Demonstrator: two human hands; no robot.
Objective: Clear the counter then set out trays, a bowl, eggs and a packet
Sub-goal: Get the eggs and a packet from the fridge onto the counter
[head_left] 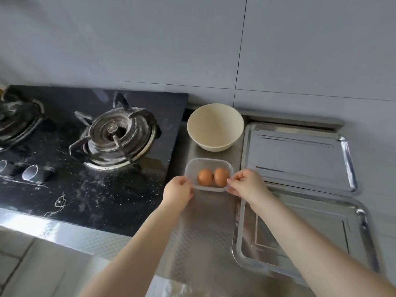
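A clear plastic container (205, 162) sits on the steel counter, with two brown eggs (213, 177) side by side in it. My left hand (177, 192) grips its near left corner, and my right hand (246, 183) pinches its near right rim. A cream bowl (215, 126) stands empty just behind the container. Two steel trays lie to the right: one at the back (300, 157), one nearer (300, 239) under my right forearm. No packet is in view.
A black glass gas hob (96, 157) with two burners fills the left side; the nearer burner (116, 136) is close to the bowl. A grey wall runs behind. The counter's front edge (64, 232) drops to a tiled floor at lower left.
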